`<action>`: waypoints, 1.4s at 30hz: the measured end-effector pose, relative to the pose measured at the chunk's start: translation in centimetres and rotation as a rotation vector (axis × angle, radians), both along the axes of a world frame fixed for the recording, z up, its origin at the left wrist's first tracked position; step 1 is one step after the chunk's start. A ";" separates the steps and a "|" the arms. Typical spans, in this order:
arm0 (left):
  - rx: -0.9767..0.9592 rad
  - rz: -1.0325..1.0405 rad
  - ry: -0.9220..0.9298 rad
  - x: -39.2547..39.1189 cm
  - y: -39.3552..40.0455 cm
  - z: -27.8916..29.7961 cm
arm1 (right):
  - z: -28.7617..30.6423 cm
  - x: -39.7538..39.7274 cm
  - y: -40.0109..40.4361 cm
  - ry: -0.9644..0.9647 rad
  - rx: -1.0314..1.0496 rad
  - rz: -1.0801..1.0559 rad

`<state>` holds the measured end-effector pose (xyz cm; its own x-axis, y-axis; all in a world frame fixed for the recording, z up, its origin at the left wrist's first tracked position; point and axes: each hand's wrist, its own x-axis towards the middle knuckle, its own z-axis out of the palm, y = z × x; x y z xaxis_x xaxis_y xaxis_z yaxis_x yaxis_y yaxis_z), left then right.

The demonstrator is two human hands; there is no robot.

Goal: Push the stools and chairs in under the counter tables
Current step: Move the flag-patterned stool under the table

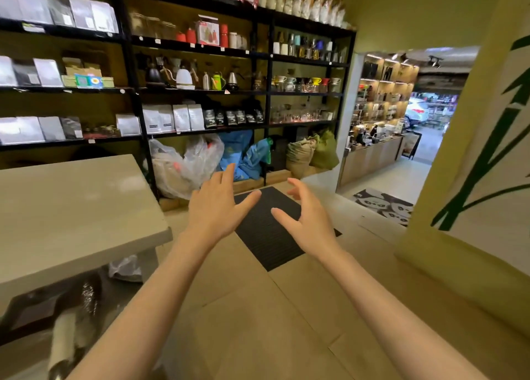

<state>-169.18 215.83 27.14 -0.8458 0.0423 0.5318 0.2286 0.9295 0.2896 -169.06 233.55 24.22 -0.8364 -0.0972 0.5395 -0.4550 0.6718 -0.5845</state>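
Note:
Both my arms reach forward over the floor. My left hand is open with fingers spread and holds nothing. My right hand is open too, fingers curled slightly, empty. A pale counter table stands at the left, its corner near my left forearm. Under it I see dark blurred shapes and a pale leg, perhaps a stool; I cannot tell. No chair shows clearly.
Black shelving with bags, kettles and cups fills the far wall. Sacks and plastic bags lie at its base. A black mat lies on cardboard-covered floor. A doorway opens at the right beside a yellow wall.

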 end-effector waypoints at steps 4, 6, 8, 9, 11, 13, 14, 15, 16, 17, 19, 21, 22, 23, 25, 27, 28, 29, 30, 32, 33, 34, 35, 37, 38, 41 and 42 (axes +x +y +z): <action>0.000 0.009 -0.028 -8.3 0.4 -0.3 | -0.3 -8.7 0.2 -0.089 0.007 0.043; 0.008 0.028 -0.036 -13.0 0.1 -0.4 | 0.1 -13.8 0.2 -0.134 0.029 0.071; 0.037 0.066 -0.059 -18.0 -0.3 -0.1 | 0.7 -19.2 -0.1 -0.163 0.047 0.095; 0.066 0.092 -0.077 -20.5 -0.5 0.0 | 1.0 -21.9 -0.3 -0.176 0.065 0.104; 0.134 0.137 -0.111 -25.6 -1.1 0.3 | 1.6 -27.5 -0.8 -0.185 0.103 0.131; 0.165 0.178 -0.150 -30.3 -2.1 0.3 | 2.0 -32.6 -1.5 -0.191 0.126 0.171; 0.173 0.191 -0.167 -32.4 -2.7 0.2 | 2.0 -35.0 -1.9 -0.199 0.121 0.196; 0.180 0.200 -0.181 -34.4 -3.4 0.0 | 2.0 -37.3 -2.4 -0.212 0.110 0.221; 0.192 0.209 -0.192 -36.3 -4.0 -0.3 | 1.8 -39.5 -2.8 -0.222 0.100 0.245; 0.207 0.219 -0.199 -38.0 -4.7 -0.5 | 1.6 -41.8 -3.4 -0.229 0.093 0.266; 0.230 0.246 -0.195 -41.4 -6.0 -0.9 | 1.3 -46.3 -4.6 -0.235 0.079 0.318; 0.261 0.275 -0.173 -44.7 -7.5 -1.4 | 0.8 -51.0 -6.0 -0.238 0.076 0.370; 0.281 0.290 -0.159 -46.5 -8.2 -1.6 | 0.6 -53.5 -6.8 -0.238 0.082 0.396; 0.295 0.307 -0.144 -48.3 -9.0 -1.8 | 0.4 -55.9 -7.7 -0.234 0.089 0.422; 0.306 0.349 -0.120 -52.2 -10.4 -2.1 | 0.3 -60.9 -9.6 -0.225 0.102 0.483; 0.318 0.387 -0.102 -56.2 -11.9 -2.0 | 0.3 -65.9 -11.7 -0.220 0.118 0.554; 0.341 0.402 -0.101 -58.2 -12.6 -1.9 | 0.4 -68.3 -12.8 -0.215 0.135 0.588; 0.375 0.416 -0.099 -60.2 -13.4 -1.7 | 0.7 -70.7 -13.9 -0.206 0.156 0.619; 0.409 0.426 -0.099 -62.1 -14.4 -1.6 | 0.9 -73.0 -15.2 -0.194 0.172 0.650; 0.466 0.462 -0.100 -65.1 -16.5 -1.4 | 1.3 -77.2 -18.0 -0.179 0.199 0.714; 0.497 0.491 -0.094 -66.3 -17.8 -1.3 | 1.5 -79.0 -19.6 -0.178 0.212 0.749; 0.532 0.519 -0.084 -67.3 -19.2 -1.3 | 1.5 -80.8 -21.3 -0.177 0.219 0.784; 0.562 0.544 -0.071 -68.3 -20.6 -1.4 | 1.5 -82.4 -23.0 -0.170 0.222 0.821; 0.598 0.602 -0.064 -69.7 -23.6 -1.7 | 1.1 -85.1 -26.8 -0.158 0.224 0.894; 0.611 0.632 -0.069 -70.4 -25.1 -1.9 | 0.8 -86.2 -28.7 -0.151 0.223 0.928; 0.638 0.708 -0.062 -72.5 -30.0 -2.8 | -0.1 -89.3 -34.8 -0.120 0.212 1.014; 0.650 0.730 -0.062 -73.2 -31.8 -3.2 | -0.5 -90.3 -37.0 -0.116 0.210 1.039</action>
